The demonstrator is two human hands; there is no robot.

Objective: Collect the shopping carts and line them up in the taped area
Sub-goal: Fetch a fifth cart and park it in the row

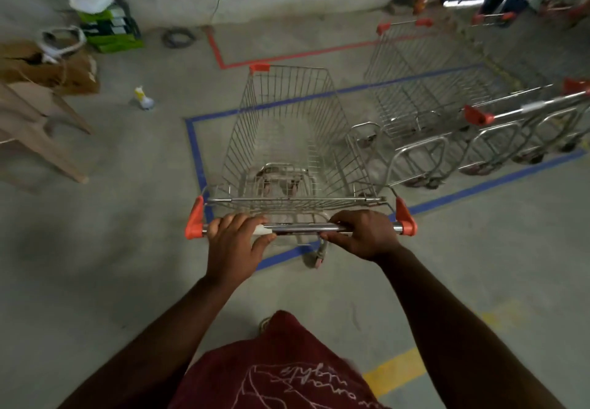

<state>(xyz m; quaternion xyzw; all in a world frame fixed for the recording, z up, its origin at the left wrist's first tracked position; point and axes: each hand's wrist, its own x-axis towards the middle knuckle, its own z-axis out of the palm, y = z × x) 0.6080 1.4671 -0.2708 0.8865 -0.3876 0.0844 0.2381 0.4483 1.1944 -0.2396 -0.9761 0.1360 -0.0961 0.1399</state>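
- Head view looks down on a shopping cart [287, 140] pushed from behind, with both hands on its handle bar [303, 228].
- Left hand [236, 242] lies over the bar near the orange end cap [195, 218]; its grip looks loose, fingers draped over the top and thumb underneath.
- Right hand [364, 234] has a firmer grip, fingers curled round the bar close to the other cap.
- Most of the cart already sits inside the blue tape outline [195, 149] on the floor; its handle end and one rear wheel [319, 257] are at or just outside the near tape line.
- Just to its right stand the parked carts [447, 111], a row nested together inside the same outline.
- To do this step well, I judge the push should be straight and slow, keeping the basket parallel to the neighbouring row and clear of the left tape edge, until the rear wheels cross the near line.
- Evening out the pressure of both hands would help stop the front from swinging.
- The basket holds nothing; only floor and wheels show through its wires. The parked carts look empty too.
- A red tape outline [287, 57] lies beyond, apparently with no cart fully in it.
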